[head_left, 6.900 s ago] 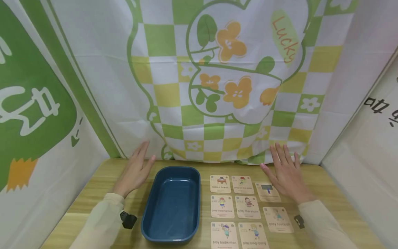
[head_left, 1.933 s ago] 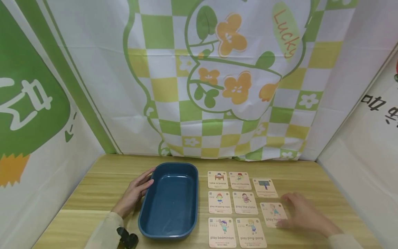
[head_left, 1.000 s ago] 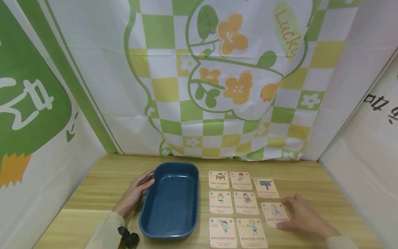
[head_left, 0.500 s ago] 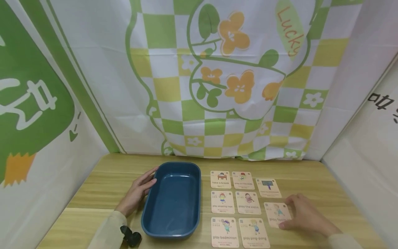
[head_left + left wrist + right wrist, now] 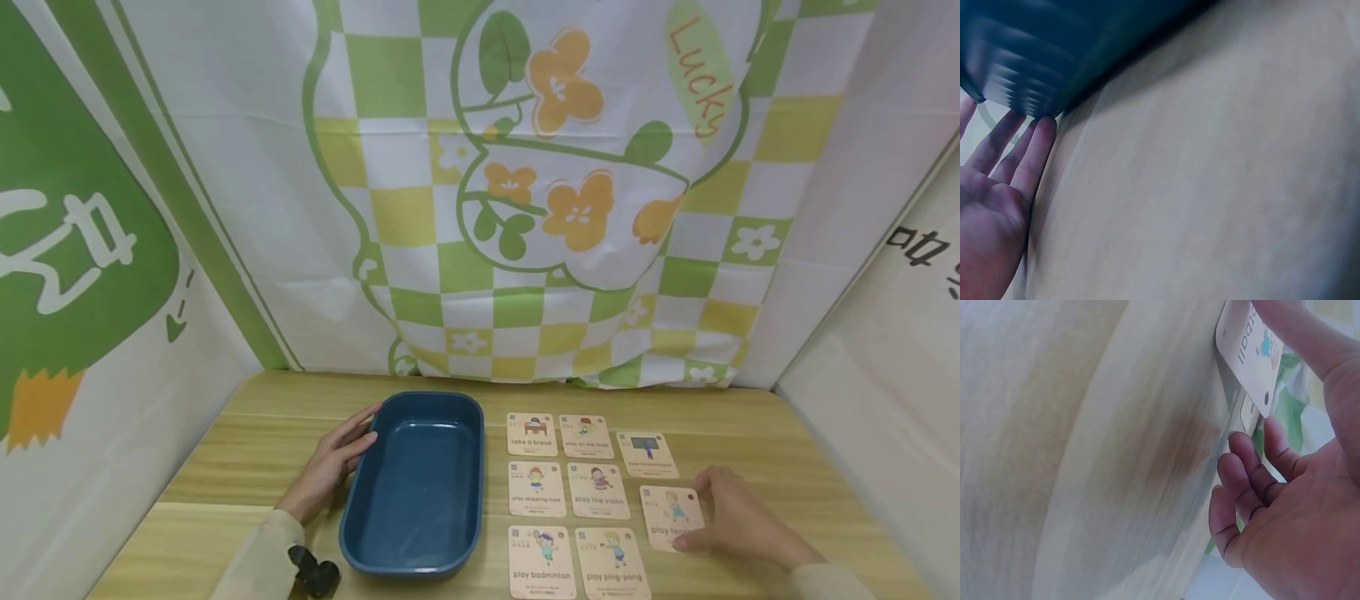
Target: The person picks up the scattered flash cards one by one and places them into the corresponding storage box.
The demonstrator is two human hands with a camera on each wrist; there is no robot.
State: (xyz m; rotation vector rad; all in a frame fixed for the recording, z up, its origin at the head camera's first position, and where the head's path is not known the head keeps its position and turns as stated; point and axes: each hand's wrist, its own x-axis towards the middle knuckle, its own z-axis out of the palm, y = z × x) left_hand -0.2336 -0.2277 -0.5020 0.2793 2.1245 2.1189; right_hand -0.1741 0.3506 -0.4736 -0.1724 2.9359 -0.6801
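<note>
A deep blue rectangular tray (image 5: 420, 492) stands on the wooden table, nothing visible inside it. My left hand (image 5: 326, 467) rests along its left wall; in the left wrist view the hand's straight fingers (image 5: 1035, 156) touch the outer side. My right hand (image 5: 738, 521) pinches the "play football" card (image 5: 670, 512) between thumb and forefinger at its right edge. Seen from the right wrist, that card (image 5: 1250, 353) is tilted, its near edge raised off the table, while the other fingers (image 5: 1235, 481) are bent and hold nothing.
Several more picture cards lie in rows right of the tray, among them "play ping-pong" (image 5: 613, 562), "play the violin" (image 5: 598, 492) and a blackboard card (image 5: 648, 454). A patterned cloth (image 5: 570, 275) hangs behind the table (image 5: 202, 467).
Both hands were spread at the table's back; the left came to the tray's side, the right to the "play football" card. In the last half second that card shifted slightly right and turned straighter.
</note>
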